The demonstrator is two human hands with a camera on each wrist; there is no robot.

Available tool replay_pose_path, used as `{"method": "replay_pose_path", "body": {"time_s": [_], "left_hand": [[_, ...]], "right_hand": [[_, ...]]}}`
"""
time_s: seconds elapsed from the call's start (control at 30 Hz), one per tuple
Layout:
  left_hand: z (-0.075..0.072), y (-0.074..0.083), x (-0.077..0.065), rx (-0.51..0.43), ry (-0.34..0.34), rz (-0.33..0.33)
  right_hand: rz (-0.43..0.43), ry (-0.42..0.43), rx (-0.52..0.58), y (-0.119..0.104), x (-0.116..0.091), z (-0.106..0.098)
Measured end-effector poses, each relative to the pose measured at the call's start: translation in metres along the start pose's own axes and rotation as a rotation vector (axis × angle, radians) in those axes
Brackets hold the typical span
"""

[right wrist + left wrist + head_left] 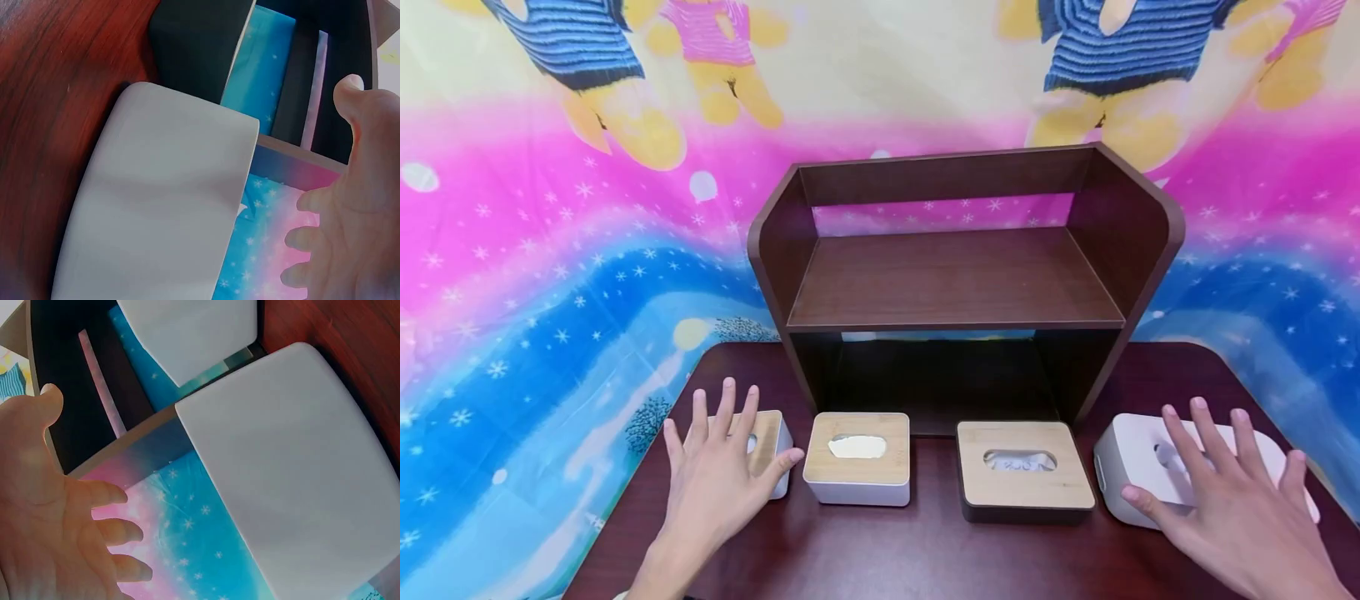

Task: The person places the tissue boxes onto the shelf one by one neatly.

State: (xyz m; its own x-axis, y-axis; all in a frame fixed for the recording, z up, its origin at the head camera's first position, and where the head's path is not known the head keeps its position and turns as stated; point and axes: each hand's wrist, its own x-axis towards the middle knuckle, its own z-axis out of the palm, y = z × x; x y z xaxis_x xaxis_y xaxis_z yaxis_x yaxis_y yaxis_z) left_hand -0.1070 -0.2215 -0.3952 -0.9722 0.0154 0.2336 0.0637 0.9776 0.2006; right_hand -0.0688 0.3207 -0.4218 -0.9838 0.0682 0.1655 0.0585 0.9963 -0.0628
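Hovering over the two outer boxes, both my hands had fingers spread and straight, gripping nothing. My left hand (718,467) sat over the small wood-lid tissue box (769,446) at the left end of the row, fingertips above its lid; contact I could not tell. My right hand (1232,492) lay over the white tissue box (1138,467) at the right end, fingers across its top slot, thumb at its front edge.

Four boxes stood in one row across the dark table (925,550), in front of the brown shelf unit (955,283). The white tissue box ran its long axis left-right, slightly angled, its rounded short end toward the dark-base tissue box (1022,471) just beside it. The small box showed only its right part; its axis I could not tell. The white-base tissue box (857,458) stood between, close to my left thumb.

Open table lay in front of the whole row, toward me. Behind, the shelf's lower bay was open and dark, the upper board bare. The table's left edge ran near my left hand, and its right corner near my right.
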Motion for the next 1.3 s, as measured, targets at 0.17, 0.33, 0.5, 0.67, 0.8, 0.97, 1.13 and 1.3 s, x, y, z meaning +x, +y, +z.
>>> {"method": "replay_pose_path", "body": {"time_s": [0.17, 0.33, 0.5, 0.67, 0.8, 0.97, 1.13, 1.3], "left_hand": [[0.006, 0.007, -0.003, 0.008, -0.005, 0.015], [0.014, 0.02, -0.006, 0.011, 0.002, 0.049], [0.023, 0.038, -0.008, -0.016, 0.014, 0.09], [0.028, 0.055, -0.009, -0.009, 0.034, 0.136], [0.032, 0.069, -0.011, -0.012, 0.031, 0.158], [0.038, 0.087, -0.013, -0.007, 0.017, 0.188], [0.044, 0.105, -0.015, -0.021, 0.01, 0.23], [0.05, 0.122, -0.017, -0.047, -0.005, 0.265]], "right_hand": [[-0.009, -0.006, -0.003, -0.003, -0.002, 0.001], [-0.033, 0.006, 0.037, -0.006, -0.002, 0.001], [-0.047, -0.002, 0.067, -0.015, -0.004, 0.004], [-0.08, 0.01, 0.086, -0.028, -0.008, 0.008], [-0.099, -0.023, 0.111, -0.04, -0.009, 0.006], [-0.12, -0.09, 0.151, -0.05, -0.009, 0.008], [-0.142, -0.103, 0.191, -0.06, -0.011, 0.014], [-0.153, -0.11, 0.203, -0.071, -0.014, 0.019]]}}
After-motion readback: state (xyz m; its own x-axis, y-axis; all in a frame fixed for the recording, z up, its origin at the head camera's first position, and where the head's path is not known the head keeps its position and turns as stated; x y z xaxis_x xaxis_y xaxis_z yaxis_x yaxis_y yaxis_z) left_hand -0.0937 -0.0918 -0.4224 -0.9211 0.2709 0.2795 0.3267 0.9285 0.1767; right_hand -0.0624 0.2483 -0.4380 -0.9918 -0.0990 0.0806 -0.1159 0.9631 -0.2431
